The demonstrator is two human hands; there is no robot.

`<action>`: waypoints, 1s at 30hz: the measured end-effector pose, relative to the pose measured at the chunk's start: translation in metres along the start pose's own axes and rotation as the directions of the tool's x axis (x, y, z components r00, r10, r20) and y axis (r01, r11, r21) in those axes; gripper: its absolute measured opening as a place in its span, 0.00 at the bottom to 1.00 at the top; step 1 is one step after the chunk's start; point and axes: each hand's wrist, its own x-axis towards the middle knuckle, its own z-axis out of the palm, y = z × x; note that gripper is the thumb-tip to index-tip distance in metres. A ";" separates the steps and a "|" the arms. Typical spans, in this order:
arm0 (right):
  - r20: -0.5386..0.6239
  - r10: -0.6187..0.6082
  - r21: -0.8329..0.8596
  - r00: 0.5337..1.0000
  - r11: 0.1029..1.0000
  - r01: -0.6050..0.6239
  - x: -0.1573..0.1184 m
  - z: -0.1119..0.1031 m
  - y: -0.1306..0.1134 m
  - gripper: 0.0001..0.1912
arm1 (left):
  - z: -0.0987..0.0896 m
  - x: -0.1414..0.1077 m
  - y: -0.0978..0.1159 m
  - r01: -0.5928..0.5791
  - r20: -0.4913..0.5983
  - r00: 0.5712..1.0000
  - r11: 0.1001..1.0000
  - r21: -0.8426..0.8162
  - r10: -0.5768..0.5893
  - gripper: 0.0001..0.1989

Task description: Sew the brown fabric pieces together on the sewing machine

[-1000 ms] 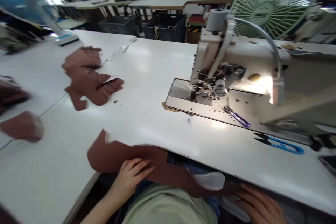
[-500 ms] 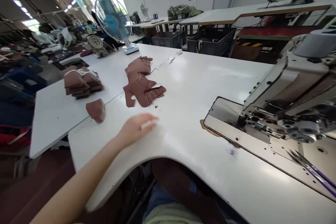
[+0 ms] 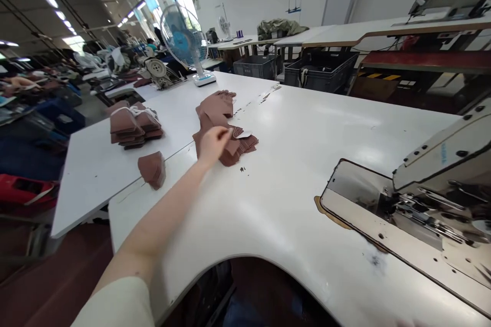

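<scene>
My left hand (image 3: pixel 215 146) reaches over the pile of brown fabric pieces (image 3: pixel 215 110) on the white table. Its thumb and fingertips are pinched together at the pile, beside a small white piece (image 3: pixel 244 134); whatever lies between them is too small to make out. A small stack of brown pieces (image 3: pixel 152 169) lies to the left of my forearm. Farther left are tied bundles of brown pieces (image 3: pixel 126 123). My right hand does not show clearly in the frame.
At the right stands a sewing machine (image 3: pixel 429 204) set into the white table (image 3: pixel 268 214), whose front edge curves inward. A fan (image 3: pixel 204 78) stands at the back. Grey crates (image 3: pixel 320 72) sit beyond the table.
My left hand has moved forward from the bare tabletop onto the brown pile, and its fingers have closed. The view has shifted, so the scissors have mostly left the frame at the right.
</scene>
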 end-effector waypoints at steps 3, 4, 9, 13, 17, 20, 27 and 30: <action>0.062 -0.244 0.141 0.968 0.962 0.233 0.060 -0.012 -0.043 0.21 | 0.046 -0.035 0.050 -0.131 0.253 0.955 0.985 -0.112 0.156 0.06; 0.102 -0.330 0.209 0.939 0.929 0.304 0.084 -0.010 -0.059 0.21 | 0.060 -0.050 0.067 -0.154 0.340 0.919 0.976 -0.154 0.199 0.05; 0.368 -0.441 0.227 0.818 0.896 0.381 0.162 0.037 -0.100 0.25 | 0.058 -0.100 0.105 -0.142 0.661 0.331 0.728 -0.671 0.674 0.13; 0.335 -0.519 0.044 0.787 0.842 0.537 0.151 0.060 -0.073 0.25 | -0.024 -0.085 0.045 -0.152 0.599 0.692 0.893 -0.423 0.402 0.14; 0.121 -0.509 -0.100 0.852 0.848 0.520 0.133 0.056 -0.054 0.26 | -0.100 -0.063 -0.065 0.324 -0.108 0.946 0.905 0.277 -0.305 0.12; 0.034 -0.415 -0.218 0.909 0.885 0.412 0.132 0.049 -0.053 0.25 | -0.128 -0.063 -0.125 0.552 -0.232 0.834 0.749 0.367 -0.501 0.16; 0.209 -0.382 -0.239 0.900 0.873 0.425 0.121 0.028 -0.036 0.26 | -0.121 -0.059 -0.141 0.363 -0.054 0.931 0.900 0.239 -0.361 0.14; 0.298 -0.348 -0.200 0.889 0.888 0.415 0.112 0.012 -0.033 0.23 | -0.118 -0.041 -0.132 0.249 -0.135 0.967 0.924 0.292 -0.218 0.09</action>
